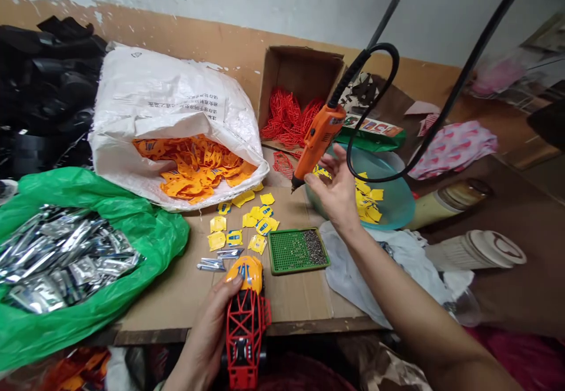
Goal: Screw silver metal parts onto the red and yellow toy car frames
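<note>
My left hand [205,335] grips a toy car [246,326] at the front edge of the table, its thumb on the yellow-orange body, with a red lattice frame below. My right hand [336,194] is raised and holds an orange electric screwdriver [318,138], its bit pointing down and its black cable [379,85] looping upward. Below that hand is a teal plastic bowl [388,199] holding yellow parts. Several loose yellow plastic parts [233,229] lie on the cardboard-covered table [300,302], and a green tray [298,251] holds small dark screws.
A white woven sack [163,96] spills orange parts. A green bag [88,214] holds silver packets, and a cardboard box [300,79] holds red frames. Black material [48,79] is piled at the far left. A crumpled white plastic sheet [379,267] and pink cloth [454,149] lie to the right.
</note>
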